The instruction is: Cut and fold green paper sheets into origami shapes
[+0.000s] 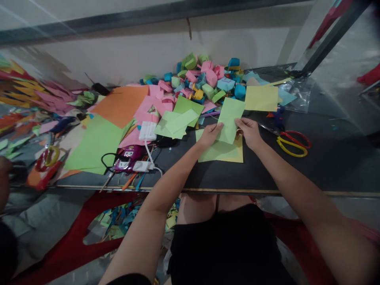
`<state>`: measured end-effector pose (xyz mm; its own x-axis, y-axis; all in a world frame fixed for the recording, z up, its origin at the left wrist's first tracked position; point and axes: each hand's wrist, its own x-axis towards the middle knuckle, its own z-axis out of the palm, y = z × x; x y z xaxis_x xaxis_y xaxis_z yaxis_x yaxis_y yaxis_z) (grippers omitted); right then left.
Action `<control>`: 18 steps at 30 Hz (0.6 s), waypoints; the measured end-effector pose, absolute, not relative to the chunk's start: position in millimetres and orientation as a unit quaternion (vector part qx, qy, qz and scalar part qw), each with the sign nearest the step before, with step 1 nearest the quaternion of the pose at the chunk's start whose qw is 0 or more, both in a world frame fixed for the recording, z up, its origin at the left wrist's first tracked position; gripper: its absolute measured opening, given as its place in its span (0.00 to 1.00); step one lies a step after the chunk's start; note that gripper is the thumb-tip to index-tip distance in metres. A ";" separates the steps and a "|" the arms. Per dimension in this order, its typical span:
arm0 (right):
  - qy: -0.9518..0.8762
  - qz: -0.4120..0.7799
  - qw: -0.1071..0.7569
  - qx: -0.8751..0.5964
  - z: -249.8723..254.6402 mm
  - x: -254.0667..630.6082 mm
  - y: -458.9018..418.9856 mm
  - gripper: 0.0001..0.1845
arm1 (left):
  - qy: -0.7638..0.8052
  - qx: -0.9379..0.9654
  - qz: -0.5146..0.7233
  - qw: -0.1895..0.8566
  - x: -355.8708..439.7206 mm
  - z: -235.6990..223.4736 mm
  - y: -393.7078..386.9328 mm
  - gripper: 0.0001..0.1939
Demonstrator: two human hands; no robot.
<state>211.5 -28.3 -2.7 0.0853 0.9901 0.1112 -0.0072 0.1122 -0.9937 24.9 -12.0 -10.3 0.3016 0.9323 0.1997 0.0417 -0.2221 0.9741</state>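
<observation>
Between my two hands is a light green sheet of paper, held up over the dark table. My left hand pinches its lower left edge, and my right hand grips its right edge. Below it lies another light green sheet, partly covering a yellow sheet. Just right of my right hand rest scissors with one red and one yellow handle loop. A yellow paper sheet lies beyond my right hand. Left of my left hand are overlapping light green paper pieces.
Folded colourful paper pieces are heaped against the wall. Large orange and green sheets spread at left, near a purple power strip with cables. A second pair of scissors lies far left, near another person's hand.
</observation>
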 end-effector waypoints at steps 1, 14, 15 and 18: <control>-0.504 0.450 0.552 -0.489 -2.7 211.6 -28.2 0.29 | 0.377 0.635 0.459 0.494 24.9 -11.3 -11.1 0.38; -0.527 0.468 0.518 -0.484 -2.6 211.4 -29.7 0.32 | 0.342 0.546 0.476 0.598 24.2 -17.1 -6.6 0.33; -0.530 0.469 0.515 -0.484 -3.4 211.4 -29.6 0.31 | 0.345 0.548 0.479 0.593 23.5 -17.3 -7.3 0.32; -0.531 0.470 0.513 -0.483 -5.2 212.0 -29.1 0.28 | 0.339 0.568 0.472 0.583 22.4 -19.2 -7.2 0.31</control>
<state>212.0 -29.1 -5.2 -0.0057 0.9959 0.0901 0.0304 0.0903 -0.9955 22.4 -7.2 -19.2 0.3257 0.9349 0.1411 -0.1650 -0.0908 0.9821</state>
